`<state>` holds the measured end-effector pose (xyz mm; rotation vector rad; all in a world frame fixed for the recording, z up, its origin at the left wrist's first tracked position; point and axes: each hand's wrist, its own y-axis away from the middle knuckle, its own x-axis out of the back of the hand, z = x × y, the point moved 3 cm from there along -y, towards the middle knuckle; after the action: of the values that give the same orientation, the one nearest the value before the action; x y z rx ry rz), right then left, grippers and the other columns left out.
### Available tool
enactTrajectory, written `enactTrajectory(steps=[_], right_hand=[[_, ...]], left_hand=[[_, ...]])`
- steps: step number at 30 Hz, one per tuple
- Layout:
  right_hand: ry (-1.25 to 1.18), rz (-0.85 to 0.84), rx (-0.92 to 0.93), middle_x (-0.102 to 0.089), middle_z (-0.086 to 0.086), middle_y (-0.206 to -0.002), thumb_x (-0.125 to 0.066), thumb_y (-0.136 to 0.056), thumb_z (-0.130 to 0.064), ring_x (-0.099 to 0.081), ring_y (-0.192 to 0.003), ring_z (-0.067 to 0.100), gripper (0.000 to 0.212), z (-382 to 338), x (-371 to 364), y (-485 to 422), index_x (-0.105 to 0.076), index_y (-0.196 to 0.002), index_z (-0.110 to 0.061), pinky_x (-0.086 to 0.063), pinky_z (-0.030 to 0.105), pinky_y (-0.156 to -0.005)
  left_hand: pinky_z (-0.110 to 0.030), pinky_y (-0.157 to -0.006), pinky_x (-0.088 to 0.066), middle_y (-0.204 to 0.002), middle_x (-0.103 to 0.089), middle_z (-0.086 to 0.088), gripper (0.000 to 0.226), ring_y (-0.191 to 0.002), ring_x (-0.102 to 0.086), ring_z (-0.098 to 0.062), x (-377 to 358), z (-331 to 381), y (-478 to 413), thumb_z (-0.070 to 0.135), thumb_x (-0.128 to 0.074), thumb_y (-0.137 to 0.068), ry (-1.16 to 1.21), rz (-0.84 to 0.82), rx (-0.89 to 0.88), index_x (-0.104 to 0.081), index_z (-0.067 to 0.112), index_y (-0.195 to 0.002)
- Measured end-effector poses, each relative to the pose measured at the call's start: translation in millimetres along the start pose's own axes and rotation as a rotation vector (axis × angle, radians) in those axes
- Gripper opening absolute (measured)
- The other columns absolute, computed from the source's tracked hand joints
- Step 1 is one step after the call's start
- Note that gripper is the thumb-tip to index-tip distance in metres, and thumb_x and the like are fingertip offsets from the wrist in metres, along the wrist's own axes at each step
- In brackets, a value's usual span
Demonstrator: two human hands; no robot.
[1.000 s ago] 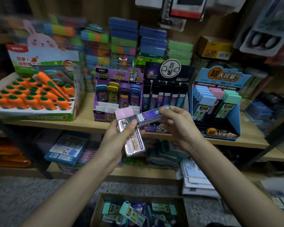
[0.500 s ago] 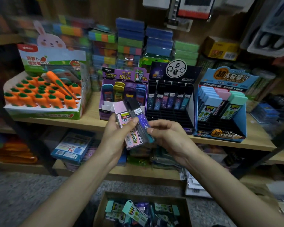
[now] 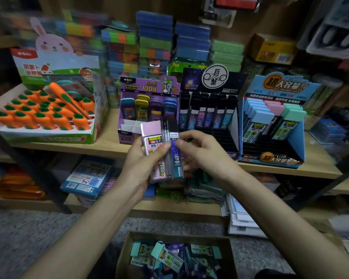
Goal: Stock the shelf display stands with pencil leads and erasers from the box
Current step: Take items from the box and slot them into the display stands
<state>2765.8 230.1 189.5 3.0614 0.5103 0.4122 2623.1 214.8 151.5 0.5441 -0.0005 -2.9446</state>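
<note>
Two lead cases stand upright in your left hand [image 3: 143, 164], its thumb and fingers gripping them: a pink-capped case [image 3: 152, 135] and a dark zodiac case [image 3: 176, 158]. Your right hand [image 3: 206, 152] pinches the dark one. Both are in front of the black display stand [image 3: 226, 137], above the cardboard box [image 3: 125, 256].

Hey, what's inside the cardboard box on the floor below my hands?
The cardboard box holds a loose pile of lead packs, several with mint-green caps, some dark purple. What lies under the top layer is covered.
</note>
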Motion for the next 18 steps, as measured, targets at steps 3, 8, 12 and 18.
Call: enactTrajectory(steps=[3,8,12,18], right_hand=[[-0.044,0.004,-0.037,-0.062,-0.002,-0.068,-0.057,-0.093,-0.019,-0.058,-0.053,0.006,0.007,3,4,-4,-0.058,-0.096,-0.013,-0.048,0.025,-0.052],[-0.150,0.040,-0.052,-0.069,-0.002,-0.072,-0.064,-0.086,-0.011,-0.061,-0.059,0.008,0.007,-6,37,-20,-0.061,-0.082,-0.016,-0.045,0.019,-0.050],[0.026,0.427,0.179,-0.066,0.001,-0.077,-0.067,-0.086,-0.013,-0.065,-0.073,0.017,0.008,-9,74,-37,-0.061,-0.082,-0.018,-0.052,0.026,-0.063],[0.244,0.609,0.304,-0.057,-0.009,-0.072,-0.067,-0.086,-0.015,-0.057,-0.071,0.008,0.005,4,87,-68,-0.062,-0.088,-0.015,-0.049,0.028,-0.071]], left_hand=[[-0.030,-0.058,-0.056,-0.092,-0.073,-0.003,0.044,-0.077,-0.071,-0.016,-2,-2,0,0.019,-0.071,-0.070,0.000,-0.027,0.023,-0.057,0.015,-0.111],[-0.028,-0.055,-0.055,-0.088,-0.074,0.002,0.021,-0.074,-0.071,-0.013,-2,-10,-5,0.012,-0.064,-0.085,0.001,0.004,0.044,-0.060,0.018,-0.104],[-0.024,-0.056,-0.055,-0.083,-0.074,0.010,0.017,-0.074,-0.070,-0.008,0,-10,-8,0.014,-0.064,-0.086,-0.074,0.039,-0.051,-0.060,0.025,-0.098],[-0.022,-0.054,-0.054,-0.083,-0.074,0.012,0.017,-0.075,-0.071,-0.007,6,-11,-13,0.016,-0.065,-0.085,-0.116,0.073,-0.124,-0.059,0.028,-0.097]])
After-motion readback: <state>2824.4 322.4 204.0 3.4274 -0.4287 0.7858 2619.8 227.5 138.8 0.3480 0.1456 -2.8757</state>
